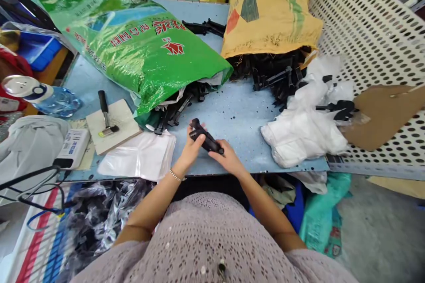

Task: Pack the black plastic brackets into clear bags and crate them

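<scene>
Both hands grip black plastic part (205, 138) (elongated, knobbed)

We have a single view, worn on the head, looking steeply forward and down from close above onto the blue table (239, 110). It takes in our own chest and forearms at the bottom edge and sacks (139, 40) along the far side

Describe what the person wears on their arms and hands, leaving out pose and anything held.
Both forearms are bare, with no gloves. The left hand has a thin beaded bracelet at the wrist. The right hand wears nothing. Short sleeves of a lilac knitted openwork top cover the upper arms.
</scene>
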A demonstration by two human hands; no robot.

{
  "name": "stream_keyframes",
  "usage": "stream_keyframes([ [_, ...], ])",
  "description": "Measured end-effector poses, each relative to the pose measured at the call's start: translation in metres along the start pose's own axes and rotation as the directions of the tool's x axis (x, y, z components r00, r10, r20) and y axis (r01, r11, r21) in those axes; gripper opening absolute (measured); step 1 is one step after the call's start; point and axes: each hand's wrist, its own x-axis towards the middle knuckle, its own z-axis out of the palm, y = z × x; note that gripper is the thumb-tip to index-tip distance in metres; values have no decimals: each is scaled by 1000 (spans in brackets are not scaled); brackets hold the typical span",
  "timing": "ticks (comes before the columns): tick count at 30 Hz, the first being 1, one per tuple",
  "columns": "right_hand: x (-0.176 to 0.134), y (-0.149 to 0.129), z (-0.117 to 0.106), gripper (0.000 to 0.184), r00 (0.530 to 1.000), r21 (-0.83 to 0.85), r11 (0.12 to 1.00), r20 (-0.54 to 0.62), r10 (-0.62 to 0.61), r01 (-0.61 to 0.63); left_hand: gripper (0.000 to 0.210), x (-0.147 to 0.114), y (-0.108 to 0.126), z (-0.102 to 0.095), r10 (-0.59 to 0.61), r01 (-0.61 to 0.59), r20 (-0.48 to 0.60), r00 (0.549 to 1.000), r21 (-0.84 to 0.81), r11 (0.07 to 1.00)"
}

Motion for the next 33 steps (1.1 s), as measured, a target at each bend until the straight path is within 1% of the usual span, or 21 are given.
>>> stream_keyframes([
  [2, -11, -15, -3, 31, 980, 37, 996, 177, -88, 82, 54, -10, 3, 10, -156, 165, 60, 986, -192, 968],
  [3, -15, -23, -7, 34, 969, 34, 993, 214, -121, 117, 50, -14, 6, 12, -202, 217, 89, 975, -234, 948],
  [4, -17, -30, -13, 38, 971, 10, 990, 193, -142, 143, 47, -18, 10, 12, -231, 256, 123, 965, -256, 932],
  [6, -15, -42, -24, 41, 987, -84, 983, 14, -162, 163, 45, -26, 17, 11, -272, 323, 209, 939, -276, 905],
  [7, -11, -47, -27, 42, 981, -127, 978, -79, -178, 167, 45, -29, 20, 10, -290, 355, 250, 924, -278, 892],
  [9, -1, -53, -27, 44, 968, -121, 976, -158, -198, 180, 47, -34, 23, 12, -309, 382, 277, 910, -269, 884],
  [10, 5, -55, -25, 47, 973, -48, 984, -152, -175, 170, 47, -35, 23, 14, -302, 365, 253, 919, -254, 896],
  [12, 14, -56, -16, 53, 995, 208, 975, -71, -65, 79, 48, -36, 22, 16, -257, 288, 164, 952, -210, 934],
  [14, 15, -56, -6, 58, 997, 432, 900, 66, 28, -54, 47, -34, 23, 15, -214, 226, 83, 973, -176, 958],
  [15, 12, -55, -1, 60, 993, 472, 878, 114, 33, -83, 47, -32, 23, 13, -217, 224, 58, 974, -184, 957],
  [17, 0, -51, 9, 59, 991, 379, 925, 124, -44, -6, 46, -30, 25, 8, -279, 278, 33, 960, -261, 924],
  [19, -14, -46, 18, 54, 974, 126, 973, 95, -206, 194, 46, -28, 26, 3, -376, 366, 49, 925, -368, 855],
  [21, -23, -39, 26, 49, 937, -76, 936, 103, -335, 343, 44, -25, 22, 0, -472, 476, 129, 872, -451, 755],
  [23, -23, -34, 30, 46, 909, -174, 894, 136, -394, 414, 42, -23, 14, -3, -551, 575, 203, 810, -463, 675],
  [24, -19, -34, 29, 46, 901, -210, 877, 155, -406, 431, 41, -21, 8, -4, -574, 592, 194, 796, -448, 670],
  [25, -12, -35, 26, 45, 895, -248, 862, 176, -409, 443, 40, -19, 2, -6, -575, 573, 138, 806, -423, 701],
  [26, -1, -37, 23, 45, 896, -292, 847, 187, -404, 443, 37, -17, -4, -7, -544, 518, 45, 838, -379, 767],
  [28, 30, -45, 15, 45, 917, -379, 835, 146, -371, 398, 38, -14, -15, -6, -378, 348, -149, 914, -194, 917],
  [29, 50, -51, 12, 44, 927, -417, 830, 109, -359, 370, 47, -14, -20, -3, -277, 271, -201, 939, -61, 961],
  [31, 96, -60, 12, 36, 924, -496, 792, 59, -377, 355, 67, -14, -28, 9, -157, 195, -187, 970, 206, 959],
  [33, 145, -66, 19, 32, 889, -553, 712, 135, -437, 433, 72, -15, -35, 25, -151, 186, -119, 981, 381, 906],
])
